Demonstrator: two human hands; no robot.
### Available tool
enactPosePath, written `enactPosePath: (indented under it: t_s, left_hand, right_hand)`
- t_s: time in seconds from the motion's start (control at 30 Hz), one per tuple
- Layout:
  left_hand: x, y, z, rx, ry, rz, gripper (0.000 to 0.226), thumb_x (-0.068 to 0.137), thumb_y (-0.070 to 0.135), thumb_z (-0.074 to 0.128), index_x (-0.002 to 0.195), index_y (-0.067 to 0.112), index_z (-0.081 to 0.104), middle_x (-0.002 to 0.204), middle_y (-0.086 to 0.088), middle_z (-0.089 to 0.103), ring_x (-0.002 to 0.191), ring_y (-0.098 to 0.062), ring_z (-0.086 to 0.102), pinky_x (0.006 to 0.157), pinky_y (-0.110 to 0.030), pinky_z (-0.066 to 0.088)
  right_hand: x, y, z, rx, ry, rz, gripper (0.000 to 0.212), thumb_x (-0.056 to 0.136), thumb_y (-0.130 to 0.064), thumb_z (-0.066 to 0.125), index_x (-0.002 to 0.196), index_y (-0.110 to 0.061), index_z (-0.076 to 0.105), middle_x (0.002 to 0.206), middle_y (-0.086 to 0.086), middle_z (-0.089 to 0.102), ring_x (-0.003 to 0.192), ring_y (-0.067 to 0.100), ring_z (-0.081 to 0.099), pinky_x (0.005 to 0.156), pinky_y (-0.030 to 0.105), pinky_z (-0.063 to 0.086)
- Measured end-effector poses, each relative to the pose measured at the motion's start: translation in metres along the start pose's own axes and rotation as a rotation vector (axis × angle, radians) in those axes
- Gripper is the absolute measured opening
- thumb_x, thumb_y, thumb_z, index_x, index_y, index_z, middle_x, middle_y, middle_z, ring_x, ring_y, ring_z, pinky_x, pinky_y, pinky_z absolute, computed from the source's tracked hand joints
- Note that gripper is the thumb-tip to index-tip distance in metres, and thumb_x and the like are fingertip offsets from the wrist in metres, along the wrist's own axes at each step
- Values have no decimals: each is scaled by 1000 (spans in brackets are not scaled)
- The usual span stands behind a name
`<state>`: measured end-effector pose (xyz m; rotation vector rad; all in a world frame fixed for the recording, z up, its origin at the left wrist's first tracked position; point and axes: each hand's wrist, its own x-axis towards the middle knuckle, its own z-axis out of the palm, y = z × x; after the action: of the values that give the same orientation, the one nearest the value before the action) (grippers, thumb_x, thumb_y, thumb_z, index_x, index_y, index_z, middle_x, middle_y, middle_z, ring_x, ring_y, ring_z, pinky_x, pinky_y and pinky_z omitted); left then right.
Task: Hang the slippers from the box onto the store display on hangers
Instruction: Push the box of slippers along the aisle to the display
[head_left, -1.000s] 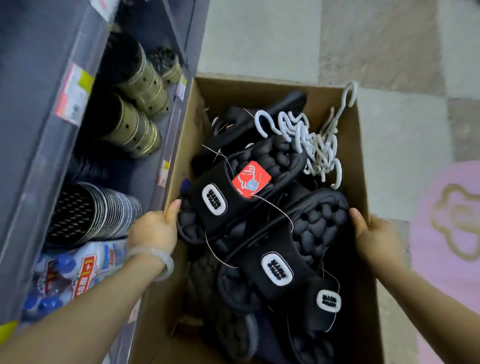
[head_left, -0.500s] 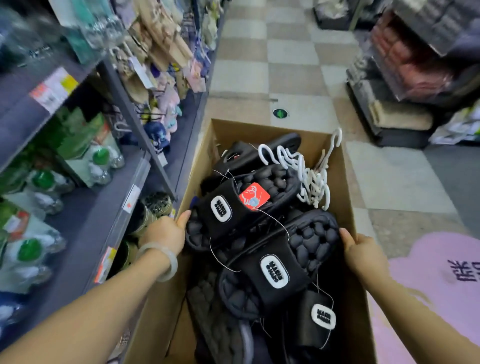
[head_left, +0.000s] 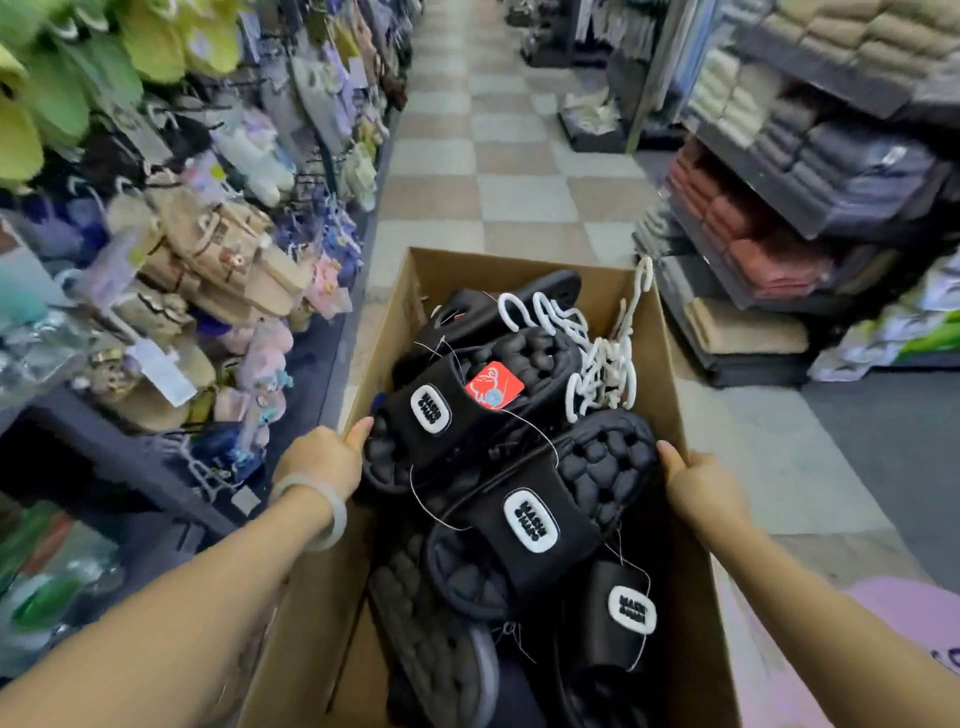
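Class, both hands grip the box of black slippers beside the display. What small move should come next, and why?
Probably set the cardboard box down: the left hand and right hand both grip its walls, so neither can take a white hanger or a black slipper.

The view lifts from the low shelf beside the box to the full aisle. Hanging slippers on the store display come into sight at left, stacked towels at right, checkered floor ahead. The box appears raised off the floor, with the left hand and right hand gripping its side walls as before
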<state>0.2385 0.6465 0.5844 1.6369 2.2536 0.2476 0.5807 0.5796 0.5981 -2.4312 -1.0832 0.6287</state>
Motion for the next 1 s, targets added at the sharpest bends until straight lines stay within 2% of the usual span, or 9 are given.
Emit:
enactPosePath:
  t_s: [0.1, 0.27, 0.33, 0.43, 0.53, 0.7, 0.83, 0.93, 1.0]
  left_hand:
    - [63, 43, -3, 1, 15, 0, 69, 92, 57, 27, 99, -3, 62, 111, -25, 63, 103, -39, 58, 74, -35, 39]
    - [173, 105, -10, -3, 36, 0, 69, 92, 56, 29, 102, -4, 62, 112, -26, 62, 105, -39, 58, 83, -39, 44]
    - [216, 128, -13, -28, 49, -19, 68, 92, 56, 30, 103, -4, 61, 111, -25, 63, 104, -39, 58, 82, -38, 44]
    - [288, 163, -15, -26, 23, -9, 66, 94, 53, 30, 102, -5, 61, 108, -25, 64, 101, -38, 59, 80, -37, 43]
    - [365, 201, -17, -54, 18, 3, 60, 94, 51, 32, 98, -3, 58, 102, -24, 65, 96, -37, 60, 74, -36, 42]
    - [493, 265, -18, -88, 17, 32, 59, 95, 48, 34, 82, -4, 60, 90, -25, 66, 83, -37, 62, 61, -31, 37]
    - [590, 323, -34, -48, 17, 71, 58, 95, 47, 32, 61, 3, 49, 79, -21, 63, 70, -31, 55, 60, -31, 37]
    - [669, 365, -39, -60, 11, 52, 59, 95, 48, 33, 69, 0, 54, 76, -20, 60, 70, -31, 54, 63, -35, 41]
    - [725, 390, -38, -34, 23, 34, 59, 94, 49, 33, 69, 1, 53, 74, -19, 62, 68, -31, 55, 62, -35, 42]
  right_hand:
    - [70, -40, -5, 25, -10, -45, 47, 96, -35, 42, 103, 8, 59, 112, 32, 60, 108, 43, 55, 86, 38, 42]
    - [187, -112, -4, 7, -26, -40, 49, 95, -41, 42, 101, 3, 61, 112, 29, 61, 107, 41, 56, 87, 39, 43]
    - [232, -143, -3, -3, -20, -58, 49, 94, -42, 43, 98, 3, 62, 109, 28, 62, 104, 39, 57, 80, 37, 42]
    - [299, -190, -1, -17, -5, -103, 47, 94, -40, 44, 72, 0, 58, 87, 24, 61, 83, 32, 56, 67, 31, 35]
    - [372, -234, 6, -16, 11, -125, 49, 94, -37, 47, 57, -5, 48, 68, 14, 55, 76, 32, 55, 65, 30, 34]
    - [491, -315, 15, -33, 14, -100, 49, 95, -35, 45, 58, -4, 49, 70, 16, 55, 71, 29, 50, 64, 31, 35]
    - [575, -372, 20, -31, 27, -63, 46, 95, -37, 44, 62, -6, 50, 75, 16, 57, 76, 31, 54, 66, 31, 36]
    - [650, -413, 34, -3, 21, -27, 46, 94, -40, 45, 60, -9, 50, 90, 23, 66, 91, 37, 61, 73, 34, 42]
    - [703, -446, 44, -27, 8, -27, 46, 93, -43, 44, 75, -4, 60, 101, 26, 65, 98, 38, 61, 78, 36, 45]
